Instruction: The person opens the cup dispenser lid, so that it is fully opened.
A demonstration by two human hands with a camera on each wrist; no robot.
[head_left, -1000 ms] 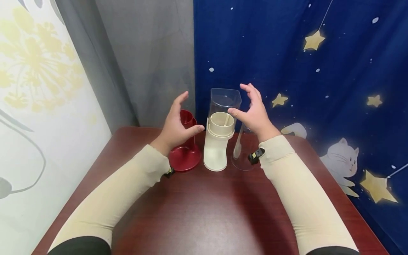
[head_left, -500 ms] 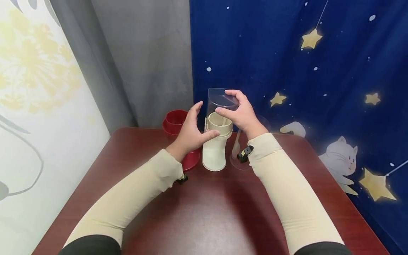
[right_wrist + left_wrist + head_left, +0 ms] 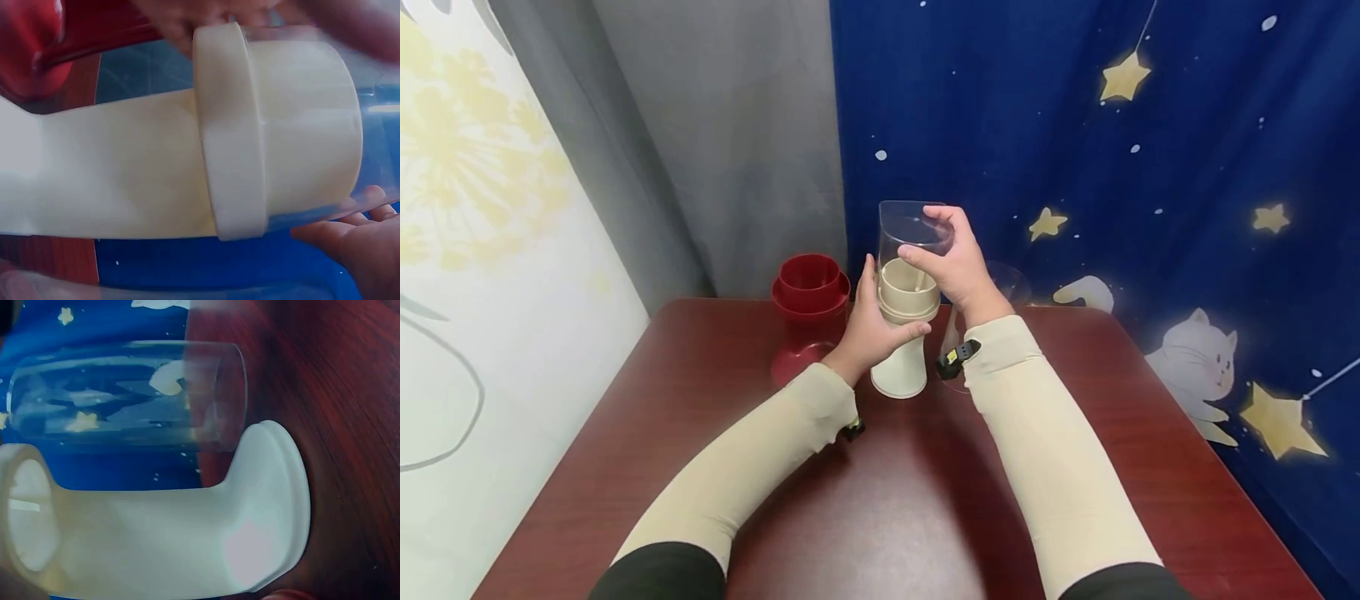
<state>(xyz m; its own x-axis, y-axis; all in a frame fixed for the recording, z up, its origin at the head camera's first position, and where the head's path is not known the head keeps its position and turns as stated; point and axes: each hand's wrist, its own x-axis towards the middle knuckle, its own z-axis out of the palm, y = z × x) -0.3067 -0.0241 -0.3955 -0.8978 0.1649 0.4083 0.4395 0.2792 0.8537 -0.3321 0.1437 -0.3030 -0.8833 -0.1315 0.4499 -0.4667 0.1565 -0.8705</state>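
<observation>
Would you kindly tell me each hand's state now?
Left hand: around the cream stand; grip cannot be told.
Right hand: curled round the clear upper container.

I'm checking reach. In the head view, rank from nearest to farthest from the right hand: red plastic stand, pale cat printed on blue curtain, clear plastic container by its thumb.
1. Clear plastic container, inside the curve of the right hand.
2. Red plastic stand, off to the left.
3. Pale printed cat, far right.

Looks like a home corner: a starry cartoon-cat curtain (image 3: 1090,158) hangs behind a wood-grained table (image 3: 865,508)
</observation>
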